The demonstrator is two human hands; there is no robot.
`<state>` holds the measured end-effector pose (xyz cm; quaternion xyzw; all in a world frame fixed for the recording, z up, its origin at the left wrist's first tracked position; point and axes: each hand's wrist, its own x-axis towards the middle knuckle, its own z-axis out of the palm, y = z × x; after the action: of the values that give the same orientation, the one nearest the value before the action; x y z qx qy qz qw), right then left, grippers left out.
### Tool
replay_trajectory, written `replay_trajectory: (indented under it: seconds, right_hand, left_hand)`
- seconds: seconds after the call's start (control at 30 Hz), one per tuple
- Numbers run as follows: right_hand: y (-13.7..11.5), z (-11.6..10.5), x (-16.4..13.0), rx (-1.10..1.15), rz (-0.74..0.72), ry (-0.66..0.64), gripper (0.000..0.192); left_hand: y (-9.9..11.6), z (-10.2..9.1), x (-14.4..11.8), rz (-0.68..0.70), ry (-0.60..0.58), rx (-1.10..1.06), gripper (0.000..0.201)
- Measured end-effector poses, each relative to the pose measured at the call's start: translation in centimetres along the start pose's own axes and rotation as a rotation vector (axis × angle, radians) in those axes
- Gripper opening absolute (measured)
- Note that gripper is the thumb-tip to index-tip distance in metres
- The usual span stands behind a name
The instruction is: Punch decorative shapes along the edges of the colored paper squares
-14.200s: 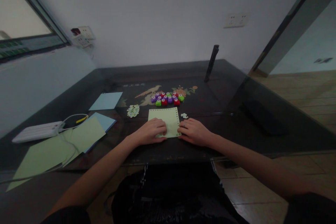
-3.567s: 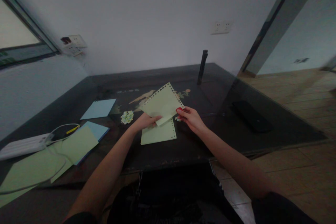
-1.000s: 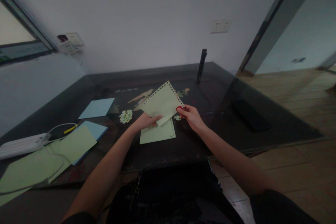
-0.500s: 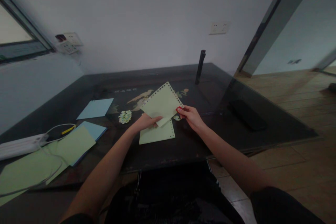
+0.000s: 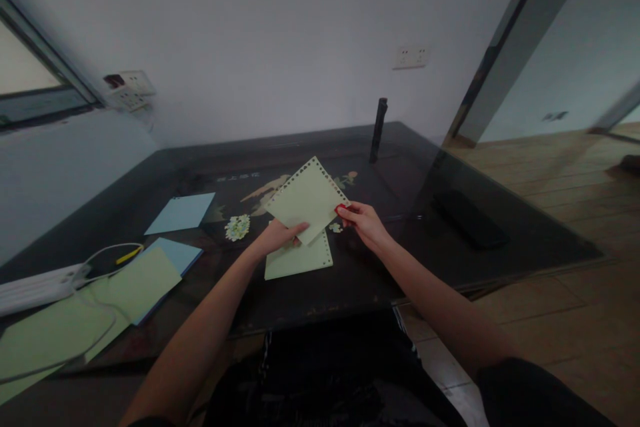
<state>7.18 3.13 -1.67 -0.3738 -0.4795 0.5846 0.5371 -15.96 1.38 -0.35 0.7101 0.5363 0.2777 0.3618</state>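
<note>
One sheet [image 5: 309, 197] is above the table [image 5: 400, 247], its near-left edge pinched by the left hand [image 5: 280, 237]; the right hand [image 5: 364, 221] clamps a red piece [image 5: 342, 209] at the sheet's right corner. Presumably light, pliable, easily creased, it is best held by hole-free edges.

Red object [image 5: 341, 207] now in right hand [image 5: 365, 222]

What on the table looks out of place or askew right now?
The white cable looks out of place: it trails across the green sheets at the left, which are fanned out unevenly. A few pale cutouts beside the right hand also lie apart from the larger pile. I see no obvious spill or damage.
</note>
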Motion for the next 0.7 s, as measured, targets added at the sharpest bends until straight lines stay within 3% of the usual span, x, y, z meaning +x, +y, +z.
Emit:
replay_trajectory:
  seconds: [0.13, 0.7]
  right_hand:
    - [-0.25, 0.06, -0.14, 0.013, 0.018, -0.005, 0.032]
    - [-0.94, 0.25, -0.46, 0.032, 0.097, -0.025, 0.03]
  left_hand:
    - [-0.15, 0.07, 0.13, 0.028, 0.07, -0.034, 0.025]
    - [-0.51, -0.18, 0.61, 0.024, 0.142, -0.048, 0.02]
